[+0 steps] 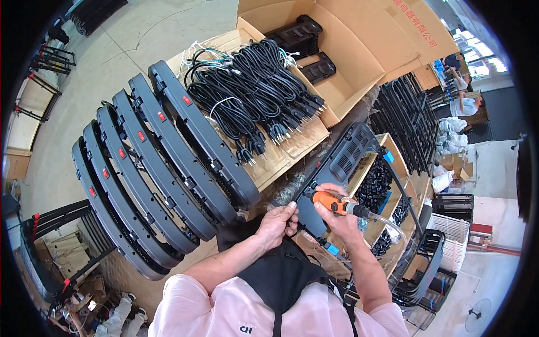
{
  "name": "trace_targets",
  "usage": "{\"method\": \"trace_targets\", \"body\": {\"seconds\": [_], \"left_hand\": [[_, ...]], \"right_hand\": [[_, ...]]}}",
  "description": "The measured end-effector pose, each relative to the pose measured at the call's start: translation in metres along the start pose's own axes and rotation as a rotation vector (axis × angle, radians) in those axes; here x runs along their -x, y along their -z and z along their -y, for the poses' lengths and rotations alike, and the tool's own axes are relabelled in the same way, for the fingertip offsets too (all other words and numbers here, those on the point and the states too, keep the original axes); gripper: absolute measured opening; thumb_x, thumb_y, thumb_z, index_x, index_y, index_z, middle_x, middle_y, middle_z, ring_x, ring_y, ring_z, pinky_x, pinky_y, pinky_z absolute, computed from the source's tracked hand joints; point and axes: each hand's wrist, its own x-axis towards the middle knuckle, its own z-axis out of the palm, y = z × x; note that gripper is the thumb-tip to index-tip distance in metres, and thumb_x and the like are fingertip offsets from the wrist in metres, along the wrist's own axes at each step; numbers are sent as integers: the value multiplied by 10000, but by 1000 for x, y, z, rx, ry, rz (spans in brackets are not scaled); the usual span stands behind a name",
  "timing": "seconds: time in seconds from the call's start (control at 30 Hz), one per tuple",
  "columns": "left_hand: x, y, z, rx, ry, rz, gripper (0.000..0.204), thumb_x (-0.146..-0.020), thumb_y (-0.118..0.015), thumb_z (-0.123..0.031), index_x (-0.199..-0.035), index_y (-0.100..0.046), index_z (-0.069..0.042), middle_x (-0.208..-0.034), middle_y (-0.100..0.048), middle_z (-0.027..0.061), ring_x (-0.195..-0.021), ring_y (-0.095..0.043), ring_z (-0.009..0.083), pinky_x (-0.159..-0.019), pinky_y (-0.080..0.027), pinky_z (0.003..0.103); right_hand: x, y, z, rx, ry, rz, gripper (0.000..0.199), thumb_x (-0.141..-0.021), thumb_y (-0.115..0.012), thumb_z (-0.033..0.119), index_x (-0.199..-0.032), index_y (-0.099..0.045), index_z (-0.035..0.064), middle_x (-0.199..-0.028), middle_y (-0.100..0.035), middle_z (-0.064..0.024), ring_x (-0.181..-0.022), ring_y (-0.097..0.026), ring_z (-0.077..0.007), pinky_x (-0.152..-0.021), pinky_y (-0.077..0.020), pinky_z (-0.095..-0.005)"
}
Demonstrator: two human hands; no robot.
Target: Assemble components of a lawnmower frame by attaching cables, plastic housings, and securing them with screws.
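While the right hand (337,210) clenches an orange powered screwdriver (331,202) pointing down-left, the black housing panel (337,168) lies beneath, long axis running up-right from the person; the left hand (278,222), fingers pinching its near edge, steadies it closest.

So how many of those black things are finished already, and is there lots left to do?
Five curved black panels with red switches lean in a row on the left; those look done. The right hand holds an orange power screwdriver on another black panel, which the left hand steadies. A heap of black power cords lies unused on cardboard and more black parts sit in the box, so plenty seems left.
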Motion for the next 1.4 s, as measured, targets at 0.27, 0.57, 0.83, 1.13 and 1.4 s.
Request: {"method": "trace_targets", "body": {"seconds": [0.27, 0.57, 0.83, 1.13, 1.4], "left_hand": [[-32, -45, -18, 162, 24, -18, 269, -1091, -625, -339, -1114, -701, -83, -830, -624, -20, -718, -587, 123, -606, -481, 269], [-93, -158, -13, 227, 141, 189, 248, -1105, -591, -329, -1159, -661, -97, -832, -595, -28, -723, -547, 115, -625, -460, 251], [-171, -254, 20, 148, 148, 125, 317, -1128, -538, -307, -1222, -636, -20, -933, -642, 42, -773, -640, 163, -743, -590, 297], [-228, -263, 49, -198, 94, 201, 330, -1158, -453, -297, -1188, -626, -17, -927, -676, 85, -786, -704, 187, -651, -580, 315], [-250, -265, 41, -273, 17, 150, 341, -1179, -358, -298, -1175, -567, -27, -1110, -706, 160, -930, -725, 232, -776, -619, 355]], "right_hand": [[19, 45, 20, -230, 136, -88, 509, -909, -744, -23, -1369, -527, -1, -1333, -679, -167, -1281, -642, -264, -1104, -512, -409], [17, 142, -6, -236, 136, -240, 538, -892, -764, -12, -1374, -528, 18, -1342, -675, -182, -1269, -647, -275, -1106, -509, -421], [-24, 239, -51, -246, 66, -386, 531, -899, -777, 30, -1373, -538, 12, -1320, -698, -179, -1242, -660, -253, -1097, -510, -405], [-118, 323, -125, -286, 70, -499, 466, -892, -811, 67, -1307, -612, -3, -1239, -728, -117, -1126, -686, -166, -1013, -553, -328], [-144, 322, -155, -275, 37, -436, 426, -880, -813, 69, -1264, -640, 8, -1176, -725, -71, -1086, -677, -139, -992, -556, -321]]}}
